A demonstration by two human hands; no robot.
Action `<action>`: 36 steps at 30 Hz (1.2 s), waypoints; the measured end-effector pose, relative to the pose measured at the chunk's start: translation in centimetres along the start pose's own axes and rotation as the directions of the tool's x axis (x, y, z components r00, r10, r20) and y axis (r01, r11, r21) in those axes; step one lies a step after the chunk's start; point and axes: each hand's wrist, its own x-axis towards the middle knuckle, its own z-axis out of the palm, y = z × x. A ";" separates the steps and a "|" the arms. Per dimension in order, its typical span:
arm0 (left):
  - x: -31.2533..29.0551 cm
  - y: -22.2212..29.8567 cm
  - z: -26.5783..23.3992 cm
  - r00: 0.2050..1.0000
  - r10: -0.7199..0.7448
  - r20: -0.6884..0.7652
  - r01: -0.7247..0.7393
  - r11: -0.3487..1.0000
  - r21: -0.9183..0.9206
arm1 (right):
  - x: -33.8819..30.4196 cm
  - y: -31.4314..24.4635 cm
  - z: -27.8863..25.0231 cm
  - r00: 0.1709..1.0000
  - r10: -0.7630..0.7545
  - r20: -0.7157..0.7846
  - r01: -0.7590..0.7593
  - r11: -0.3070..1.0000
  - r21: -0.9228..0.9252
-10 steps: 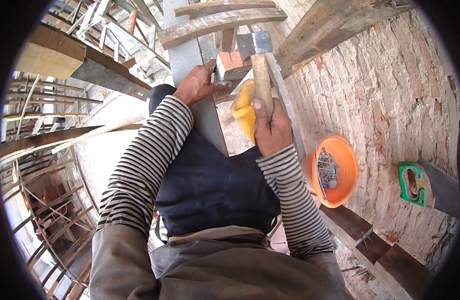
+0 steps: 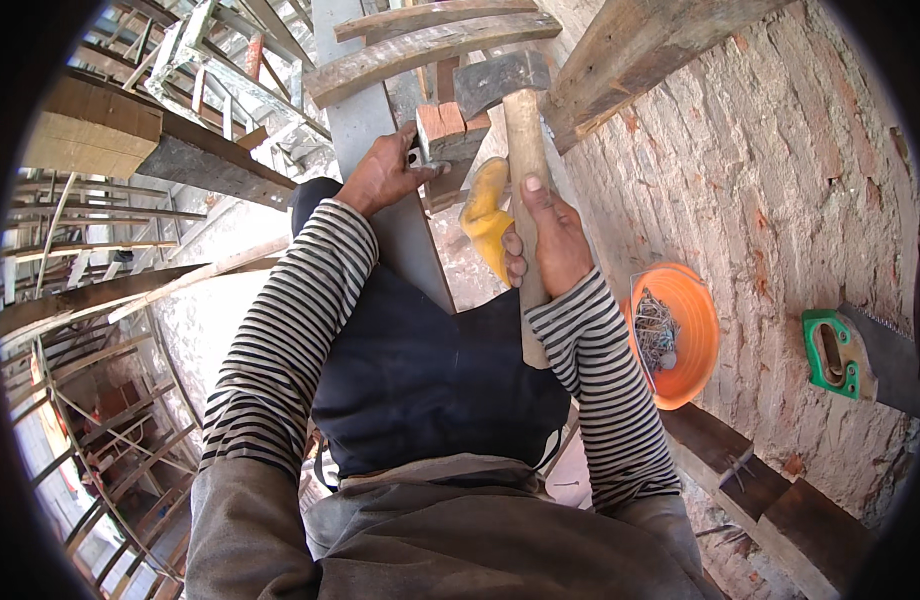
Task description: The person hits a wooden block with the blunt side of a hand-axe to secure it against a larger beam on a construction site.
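Note:
My right hand (image 2: pixel 552 235) is wrapped round the wooden handle of a hammer (image 2: pixel 526 130). Its broad dark metal head lies beyond the hand, close to the right end of a short wooden block (image 2: pixel 450 132) with a reddish cut face. At the block's left side is my left hand (image 2: pixel 383 172), its fingers and thumb closed on that edge; the fingertips are partly hidden. Just below the block and left of the handle shows a yellow rubber boot (image 2: pixel 485 217).
An orange bucket (image 2: pixel 702 335) of nails hangs or stands at the right by the rough brick wall (image 2: pixel 740 180). A green-handled saw (image 2: pixel 838 352) is farther right. Timber beams (image 2: pixel 430 58) cross ahead; a long grey board (image 2: pixel 365 130) runs beneath my left hand. Scaffolding fills the left.
The hammer's head has turned and its handle now reaches lower, past my right wrist. My right hand has shifted slightly on the handle. My left hand stays at the block.

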 end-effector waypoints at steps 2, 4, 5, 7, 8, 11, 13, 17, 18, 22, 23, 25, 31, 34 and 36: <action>-0.3 0.1 -0.2 1.000 -0.031 0.003 0.031 0.999 0.040 | 0.9 0.1 -1.3 0.988 0.117 0.101 -0.134 0.974 0.185; -0.8 0.5 -0.3 0.997 -0.070 0.021 0.069 0.996 0.051 | 1.1 0.3 -2.1 0.932 0.241 0.270 -0.340 0.837 0.428; -0.7 0.8 -0.6 0.995 -0.098 0.034 0.096 0.994 0.057 | 1.1 0.4 -2.1 0.956 0.199 0.215 -0.267 0.891 0.366; -0.7 0.3 -0.1 0.999 -0.035 0.039 0.033 0.998 0.058 | 0.6 0.2 -1.9 0.989 0.094 0.111 -0.117 0.968 0.223; -0.7 0.2 -0.1 0.997 -0.055 0.053 0.052 0.997 0.055 | 0.0 0.1 -1.6 0.997 0.050 0.058 -0.058 0.988 0.145; -0.5 0.1 -0.3 0.991 -0.119 0.063 0.118 0.993 0.019 | -0.9 0.2 0.0 0.983 -0.172 -0.072 0.171 0.985 -0.012; -0.5 0.3 0.0 0.994 -0.104 0.042 0.102 0.994 0.045 | -1.0 1.1 0.0 0.944 -0.317 -0.086 0.302 0.941 -0.156; -0.3 0.6 0.2 0.999 -0.036 0.000 0.036 0.995 0.090 | 0.0 3.2 -0.5 0.936 -0.341 -0.089 0.297 0.900 -0.320; -0.3 0.6 0.2 1.000 -0.027 -0.007 0.028 0.994 0.110 | -0.3 2.9 -0.5 0.927 -0.366 -0.084 0.320 0.888 -0.332; 0.1 -0.3 0.2 1.000 -0.009 -0.007 0.009 0.997 0.082 | -2.5 0.7 -0.2 0.819 -0.574 -0.009 0.547 0.785 -0.291; 0.1 -0.8 0.1 1.000 -0.017 -0.007 0.017 0.999 0.037 | -3.3 -0.6 0.3 0.753 -0.658 -0.010 0.632 0.727 -0.268; -0.5 -1.1 -0.1 1.000 -0.016 -0.018 0.016 1.000 0.016 | -4.6 -2.7 0.6 0.656 -0.755 0.006 0.740 0.642 -0.202; 0.0 0.0 0.2 0.999 -0.035 0.012 0.034 0.996 0.086 | -0.8 1.2 -0.7 0.729 -0.684 0.007 0.529 0.556 -0.641; 0.6 0.1 -0.2 0.999 -0.043 0.026 0.042 0.998 0.036 | 0.7 2.9 -1.1 0.735 -0.678 -0.004 0.418 0.458 -0.785; -0.1 0.5 0.4 0.997 -0.071 0.039 0.074 0.995 -0.068 | 0.5 3.2 -1.4 0.794 -0.606 -0.045 0.424 0.606 -0.673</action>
